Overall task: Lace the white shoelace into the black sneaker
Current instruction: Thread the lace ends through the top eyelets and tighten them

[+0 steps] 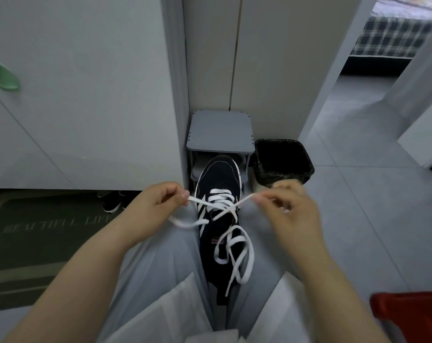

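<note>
Black sneaker (217,174), partly laced. Left hand (158,209), right hand (291,211): fingers (185,195) pinch white shoelace (221,198) strands taut. Next, likely: higher eyelets.

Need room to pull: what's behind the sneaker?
A grey stool stands behind the black sneaker; its lower part is partly covered by the toe.
</note>
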`<state>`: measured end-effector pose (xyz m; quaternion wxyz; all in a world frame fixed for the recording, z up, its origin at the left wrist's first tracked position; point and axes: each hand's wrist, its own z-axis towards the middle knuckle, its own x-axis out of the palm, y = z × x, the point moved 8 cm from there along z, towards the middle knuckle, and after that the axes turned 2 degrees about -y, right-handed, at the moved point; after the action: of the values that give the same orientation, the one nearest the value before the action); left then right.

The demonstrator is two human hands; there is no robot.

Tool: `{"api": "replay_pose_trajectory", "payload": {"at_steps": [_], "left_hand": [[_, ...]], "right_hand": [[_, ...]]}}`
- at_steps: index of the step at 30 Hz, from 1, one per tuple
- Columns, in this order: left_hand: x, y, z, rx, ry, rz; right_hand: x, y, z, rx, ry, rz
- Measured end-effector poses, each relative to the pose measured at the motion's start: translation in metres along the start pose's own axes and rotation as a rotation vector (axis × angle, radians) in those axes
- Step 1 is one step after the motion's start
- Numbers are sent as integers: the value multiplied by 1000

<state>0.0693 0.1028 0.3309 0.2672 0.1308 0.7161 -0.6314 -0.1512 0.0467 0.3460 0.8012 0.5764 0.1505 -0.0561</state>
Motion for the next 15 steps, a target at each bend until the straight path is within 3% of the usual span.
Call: {"api": "replay_pose_trajectory", "payload": {"at_steps": [2,5,6,7,11,15], "left_hand": [[-3,4,-3,-37,-37,0],[-6,7,-8,-78,-69,-92],[-7,6,-10,-81,-76,-128],[-6,4,-11,-79,-78,-149],[1,-3,-14,-81,-69,-196],[7,-10,-16,-70,-48,-247]], "right_hand": [[-22,-6,1,39,62,16],[-11,-26,-13,90,553,-389],[-7,-29,-16,58,611,-517],[-4,-27,-17,11,596,-592],[30,6,-9,-106,350,-523],[75,0,-11,-193,432,-695]]}}
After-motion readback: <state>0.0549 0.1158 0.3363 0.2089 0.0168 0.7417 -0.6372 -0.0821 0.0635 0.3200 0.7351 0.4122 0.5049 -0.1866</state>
